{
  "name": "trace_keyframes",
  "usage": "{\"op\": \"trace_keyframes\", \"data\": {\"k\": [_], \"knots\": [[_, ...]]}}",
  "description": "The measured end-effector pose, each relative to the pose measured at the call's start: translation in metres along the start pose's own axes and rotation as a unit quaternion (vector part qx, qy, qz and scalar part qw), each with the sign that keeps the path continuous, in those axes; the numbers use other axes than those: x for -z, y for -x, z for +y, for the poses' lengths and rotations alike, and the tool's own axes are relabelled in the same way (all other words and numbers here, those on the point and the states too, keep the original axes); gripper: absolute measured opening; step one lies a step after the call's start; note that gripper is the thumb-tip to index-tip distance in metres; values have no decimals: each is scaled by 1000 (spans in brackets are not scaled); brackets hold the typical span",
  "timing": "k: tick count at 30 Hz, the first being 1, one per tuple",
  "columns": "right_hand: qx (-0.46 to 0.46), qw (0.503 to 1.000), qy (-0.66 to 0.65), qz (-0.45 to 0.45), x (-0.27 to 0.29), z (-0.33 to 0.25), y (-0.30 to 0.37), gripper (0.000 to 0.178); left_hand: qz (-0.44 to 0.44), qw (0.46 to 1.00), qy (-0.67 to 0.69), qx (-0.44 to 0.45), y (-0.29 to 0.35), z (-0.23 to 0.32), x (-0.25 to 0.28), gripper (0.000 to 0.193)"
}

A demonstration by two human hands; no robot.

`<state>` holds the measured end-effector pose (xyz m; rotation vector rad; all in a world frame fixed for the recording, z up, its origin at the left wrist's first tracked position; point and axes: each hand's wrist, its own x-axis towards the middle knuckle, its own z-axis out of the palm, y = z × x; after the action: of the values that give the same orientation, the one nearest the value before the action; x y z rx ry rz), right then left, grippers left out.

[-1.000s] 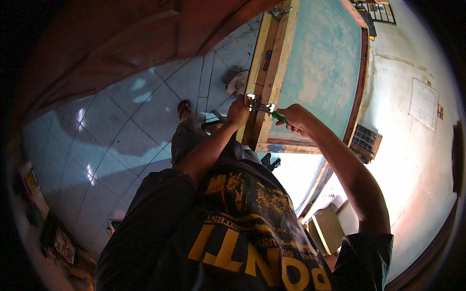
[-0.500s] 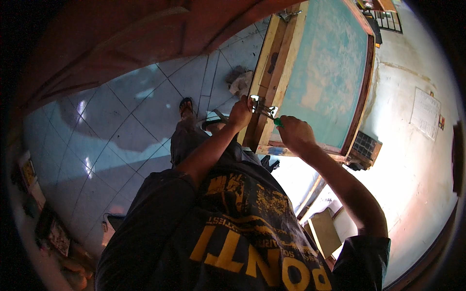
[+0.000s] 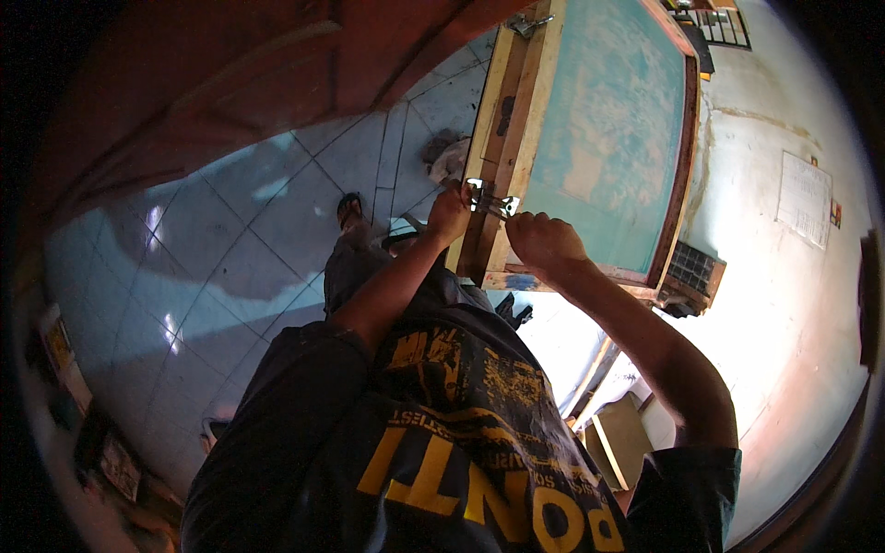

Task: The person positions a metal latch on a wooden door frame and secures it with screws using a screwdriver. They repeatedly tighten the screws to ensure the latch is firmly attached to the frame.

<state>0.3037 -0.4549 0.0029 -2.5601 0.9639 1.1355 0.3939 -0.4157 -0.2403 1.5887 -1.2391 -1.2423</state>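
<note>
A metal hinge (image 3: 492,200) spans two wooden beams along the left side of a framed teal mesh screen (image 3: 604,138). My left hand (image 3: 449,214) is closed at the hinge's left end, fingertips pressed against it; what lies under them is hidden. On the other side, my right hand (image 3: 546,241) wraps around a screwdriver, with the fist covering its handle. The thin shaft (image 3: 498,211) runs from that fist toward the hinge. Another metal hinge (image 3: 527,25) sits farther up the same beams.
A large reddish-brown panel (image 3: 230,83) hangs over the far left. Tiled floor (image 3: 240,249) stretches below it, with a crumpled cloth (image 3: 449,158) near the beams. Beside the screen's lower right corner stands a dark gridded box (image 3: 691,276). Paper (image 3: 804,198) hangs on the wall.
The screen and hinge sit slightly farther left in view. My right hand has turned, and its fist now covers the green screwdriver handle seen before. My left hand stays at the hinge.
</note>
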Motion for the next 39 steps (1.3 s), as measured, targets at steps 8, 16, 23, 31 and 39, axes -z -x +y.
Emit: {"op": "trace_keyframes", "data": {"k": [8, 16, 23, 31, 39], "knots": [[-379, 614, -681, -121, -32, 23, -16, 25, 7, 998, -16, -57, 1, -20, -16, 26], [-169, 962, -210, 34, -6, 4, 4, 24, -23, 1000, 6, 10, -2, -3, -1, 28], [-142, 971, -192, 28, -21, 12, -1, 15, 9, 1000, 10, -18, 0, -11, -9, 29], [-306, 806, -506, -20, -12, 17, -6, 28, -29, 999, 34, 28, -3, 0, -1, 31], [-14, 998, -9, 68, -12, 10, 1, 20, -34, 999, 29, 7, -3, -15, -5, 34]]}}
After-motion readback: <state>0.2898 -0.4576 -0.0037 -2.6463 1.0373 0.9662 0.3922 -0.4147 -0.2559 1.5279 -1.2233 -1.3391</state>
